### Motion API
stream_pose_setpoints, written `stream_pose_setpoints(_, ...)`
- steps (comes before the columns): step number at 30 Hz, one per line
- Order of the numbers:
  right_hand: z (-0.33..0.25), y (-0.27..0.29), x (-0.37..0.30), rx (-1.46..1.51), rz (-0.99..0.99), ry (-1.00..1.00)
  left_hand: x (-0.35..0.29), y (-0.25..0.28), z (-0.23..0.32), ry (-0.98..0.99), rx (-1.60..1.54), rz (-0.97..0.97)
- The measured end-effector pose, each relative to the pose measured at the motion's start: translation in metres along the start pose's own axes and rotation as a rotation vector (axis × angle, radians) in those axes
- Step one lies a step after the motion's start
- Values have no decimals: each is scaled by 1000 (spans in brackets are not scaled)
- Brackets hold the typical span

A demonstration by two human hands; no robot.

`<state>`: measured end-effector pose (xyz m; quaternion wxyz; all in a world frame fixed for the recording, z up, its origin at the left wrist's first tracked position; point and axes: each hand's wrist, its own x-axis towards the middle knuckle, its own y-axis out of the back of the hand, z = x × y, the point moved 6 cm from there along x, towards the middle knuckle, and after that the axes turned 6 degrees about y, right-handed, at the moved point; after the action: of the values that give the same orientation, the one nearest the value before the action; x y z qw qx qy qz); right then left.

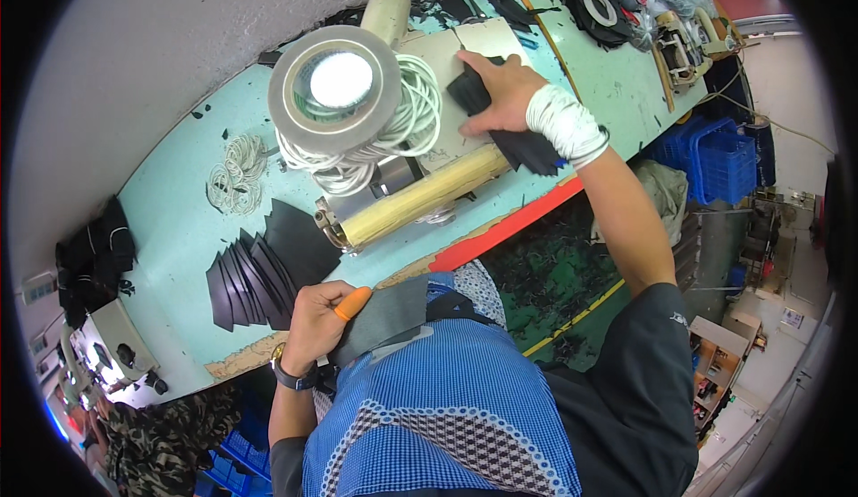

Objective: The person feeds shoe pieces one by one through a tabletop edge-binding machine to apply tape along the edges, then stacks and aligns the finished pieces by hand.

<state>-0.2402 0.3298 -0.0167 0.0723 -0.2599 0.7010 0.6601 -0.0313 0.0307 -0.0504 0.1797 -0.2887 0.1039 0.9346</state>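
Observation:
My left hand (317, 320), an orange finger cot on its thumb, is closed on a flat dark grey leather-like piece (386, 314) held close to my lap. My right hand (508, 95) reaches over the pale bed of a table machine (447, 135). Its thumb and forefinger are spread wide across a small pile of black pieces (469, 90), touching the bed on either side; the other fingers are partly hidden. More black pieces (529, 153) hang at the bed's right edge under the wrist, which is wrapped in white cord (565, 126).
A fanned stack of black pieces (255, 273) lies on the green table left of the machine. A large tape roll (281, 95) and white cord coils (416, 108) sit on the machine. Blue crates (724, 162) stand right; black scraps (563, 282) litter the floor.

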Motion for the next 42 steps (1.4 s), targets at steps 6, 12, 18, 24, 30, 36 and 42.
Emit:
stream_pose_setpoints(6, 17, 7, 18, 112, 59, 19, -2, 2, -6, -17, 0, -41)
stream_pose_setpoints(12, -29, 103, -44, 96, 892, 466, -19, -9, 2, -27, -51, -221)
stream_pose_setpoints(18, -143, 149, -108, -215, 677, 1194, -19, -9, 19, -104, 106, -191)
stream_pose_setpoints(24, -145, 166, -91, 131, 570, 1280, -7, 15, 16, -67, -4, 11)
stream_pose_setpoints(30, -154, 162, -101, -2, 889, 1145, 4, 27, 20, -116, 73, 10)
stream_pose_setpoints(36, -129, 153, -118, 63, 822, 843, 10, 28, 24, -103, 71, -25)
stream_pose_setpoints(42, -106, 137, -115, 162, 853, 650, 21, 38, 23, -55, 75, 7)
